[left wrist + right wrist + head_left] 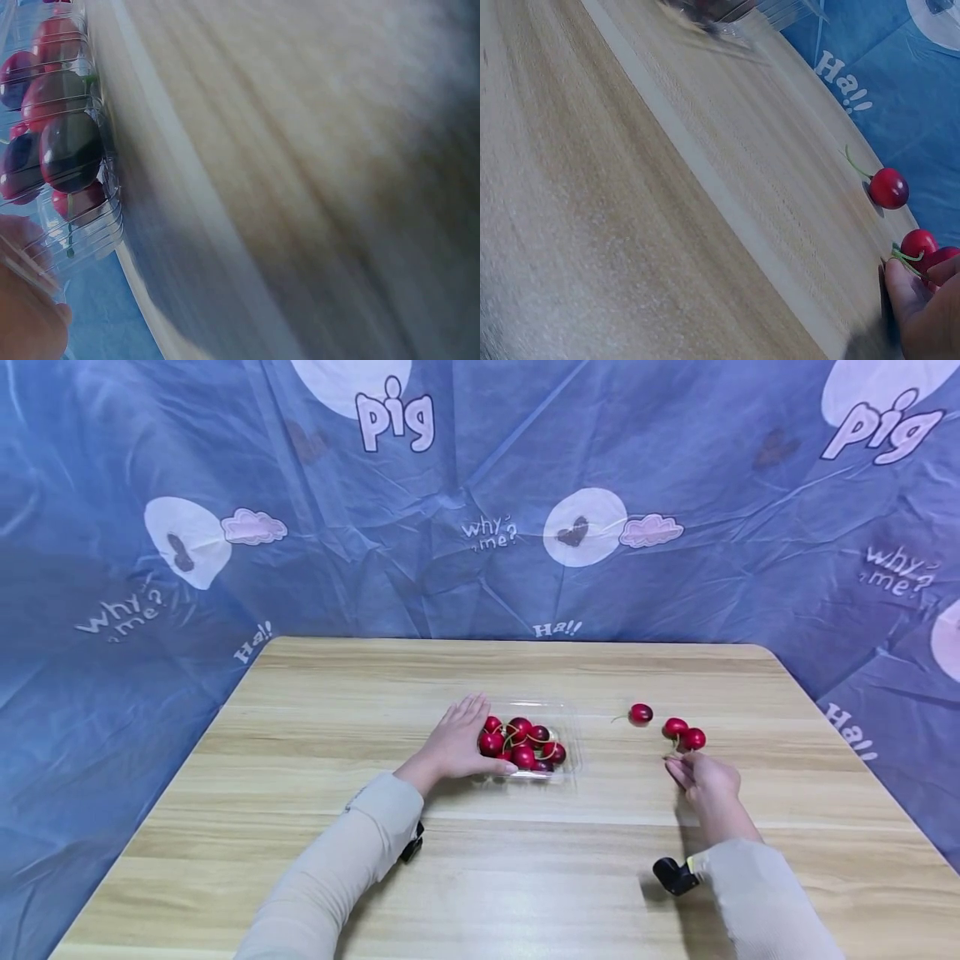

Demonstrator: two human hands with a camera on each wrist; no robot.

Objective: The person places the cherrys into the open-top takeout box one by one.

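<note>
A clear plastic box point(572, 752) holds several red cherries point(522, 757) with green stems. Across its left end lies my left hand point(459, 745), fingers extended toward the far side and thumb along the near edge. In the left wrist view, part of that hand point(30, 315) touches the box wall point(105, 225). To the right, my right hand point(708, 781) pinches at the stems of two cherries point(684, 734) on the table. The right wrist view shows the thumb point(906, 289) by the stems, with one cherry point(941, 259) partly hidden by the fingers.
Another loose cherry point(641, 714) with its stem lies left of the pair. All of this is on a wood-grain table point(525, 877). A blue printed cloth point(480, 577) hangs behind the table's far edge.
</note>
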